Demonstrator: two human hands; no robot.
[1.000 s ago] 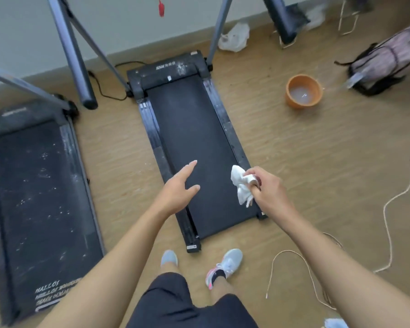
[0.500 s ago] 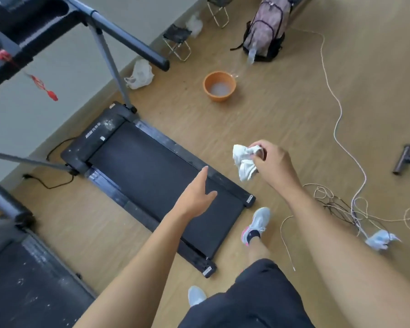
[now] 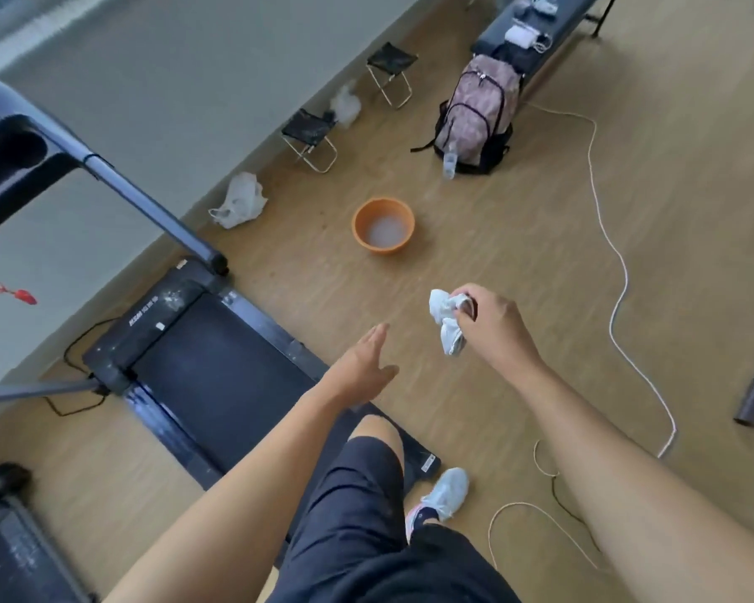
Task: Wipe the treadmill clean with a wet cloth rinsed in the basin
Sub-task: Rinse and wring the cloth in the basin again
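A black treadmill [image 3: 218, 367] lies on the wooden floor at the lower left, its belt running toward my feet. An orange basin [image 3: 383, 232] with cloudy water stands on the floor beyond it. My right hand [image 3: 492, 328] grips a crumpled white cloth [image 3: 447, 322], held in the air over the bare floor between treadmill and basin. My left hand [image 3: 364, 367] is open with straight fingers, hovering above the treadmill's right rail and holding nothing.
A backpack [image 3: 475, 115] with a water bottle, two folding stools [image 3: 310, 132] and a white plastic bag [image 3: 238, 202] stand near the wall. A white cord [image 3: 619, 272] snakes across the floor at right. A second treadmill [image 3: 14, 554] shows at lower left.
The view has swung right, away from the treadmill toward the basin. My right hand has carried the cloth off the belt and over the floor; my left hand has come along, still open.
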